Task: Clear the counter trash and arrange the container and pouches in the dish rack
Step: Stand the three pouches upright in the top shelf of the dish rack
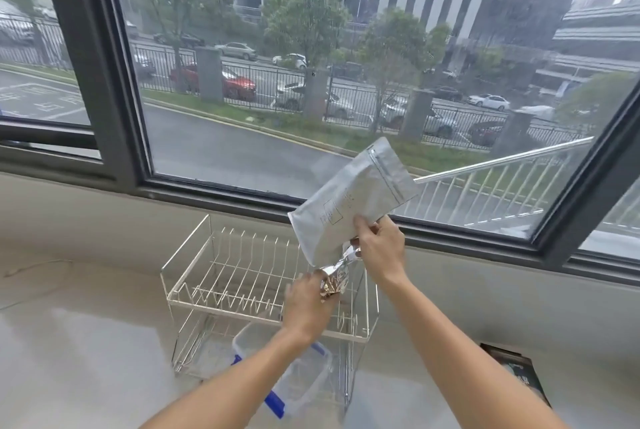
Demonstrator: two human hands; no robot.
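Both hands raised over the dish rack (214, 276), each occupied. Right hand (381, 252): fingers pinched on the lower edge of a large silver zip pouch (349, 200), which stands tilted in the air in front of the window sill, zip strip uppermost; the same hand also touches the upper end of a smaller pouch. Left hand (306, 304): closed around the lower end of that crinkled foil pouch (337, 276), silver and gold, which spans the gap between the two hands. Rack: white wire, two tiers, standing on the pale counter (79, 342) under the window; upper tier holds nothing visible apart from its own dividers. Clear plastic container (298, 380) with blue latches: sits tilted in the lower tier, partly hidden behind the left forearm. Dark printed item (519, 373) lies on the counter at the right edge, well apart from the rack; whether it counts as trash cannot be told. Step in hand, by judgement: pouches are being sorted or passed between hands before going into the upper tier; container placement looks done. Next move likely calls for freeing one pouch from the shared grip, then lowering each upright between the wire dividers, so that the limp foil leans on a wire rather than slumping flat.
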